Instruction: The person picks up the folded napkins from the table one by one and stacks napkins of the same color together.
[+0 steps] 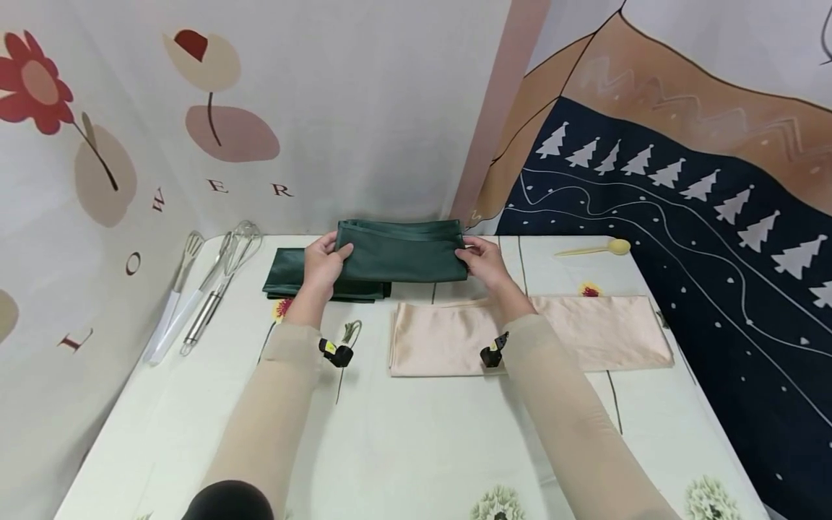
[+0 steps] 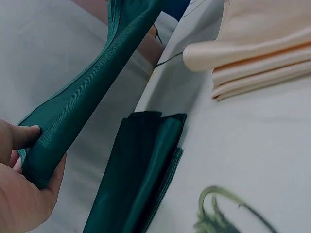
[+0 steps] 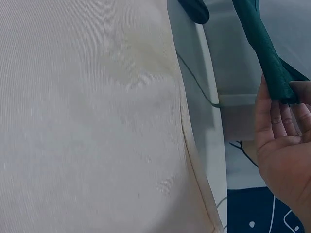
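Your left hand point(image 1: 323, 263) and right hand point(image 1: 484, 261) each pinch one end of the raised green cloth point(image 1: 403, 254), near the table point(image 1: 403, 440)'s far edge; its long axis runs left to right, partly hiding the second green cloth point(image 1: 286, 271) in the head view. You can read letters point(image 1: 282, 190) L, O, W, E, R on the wall hanging point(image 1: 370, 108).

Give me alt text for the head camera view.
A person's left hand and right hand hold a folded dark green cloth over a white table. A second green cloth lies by the left hand, folded peach fabric nearer, a whisk far left, a yellow spoon right.
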Tool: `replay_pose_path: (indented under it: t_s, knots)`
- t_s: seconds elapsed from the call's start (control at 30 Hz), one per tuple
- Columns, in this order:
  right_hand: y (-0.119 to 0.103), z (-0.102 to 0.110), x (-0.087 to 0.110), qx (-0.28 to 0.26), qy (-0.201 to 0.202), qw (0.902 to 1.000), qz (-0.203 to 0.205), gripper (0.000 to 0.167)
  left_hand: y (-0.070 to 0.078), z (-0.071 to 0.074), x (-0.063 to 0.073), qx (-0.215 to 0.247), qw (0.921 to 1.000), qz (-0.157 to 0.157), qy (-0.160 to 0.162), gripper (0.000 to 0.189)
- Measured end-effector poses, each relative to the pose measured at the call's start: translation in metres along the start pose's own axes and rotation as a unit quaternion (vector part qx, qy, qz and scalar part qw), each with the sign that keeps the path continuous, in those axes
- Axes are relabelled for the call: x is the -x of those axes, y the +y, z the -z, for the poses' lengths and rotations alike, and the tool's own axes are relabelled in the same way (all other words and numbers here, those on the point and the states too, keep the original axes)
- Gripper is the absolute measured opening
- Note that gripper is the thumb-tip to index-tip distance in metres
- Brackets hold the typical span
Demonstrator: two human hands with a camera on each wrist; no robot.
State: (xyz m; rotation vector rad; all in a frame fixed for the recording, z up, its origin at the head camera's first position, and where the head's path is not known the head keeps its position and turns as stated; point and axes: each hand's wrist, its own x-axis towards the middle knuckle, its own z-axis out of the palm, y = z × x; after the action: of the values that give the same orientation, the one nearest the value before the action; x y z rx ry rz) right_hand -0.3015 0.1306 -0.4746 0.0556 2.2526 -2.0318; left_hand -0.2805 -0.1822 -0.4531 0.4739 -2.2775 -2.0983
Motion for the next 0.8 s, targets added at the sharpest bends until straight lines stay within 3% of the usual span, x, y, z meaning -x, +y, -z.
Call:
replay_pose_path:
  t_s: [0.47, 0.8]
  knots:
    - [0.001, -0.026, -0.005, 0.033, -0.031, 0.9988, 0.017, 0.031, -0.004, 0.024, -0.006, -0.024, 0.9993, 0.005, 0.028, 0.048]
    - [0.004, -0.044, -0.006, 0.015, -0.042, 0.999, -0.001, 0.032, -0.007, 0.043, -0.01, -0.029, 0.9988, 0.013, 0.037, 0.049]
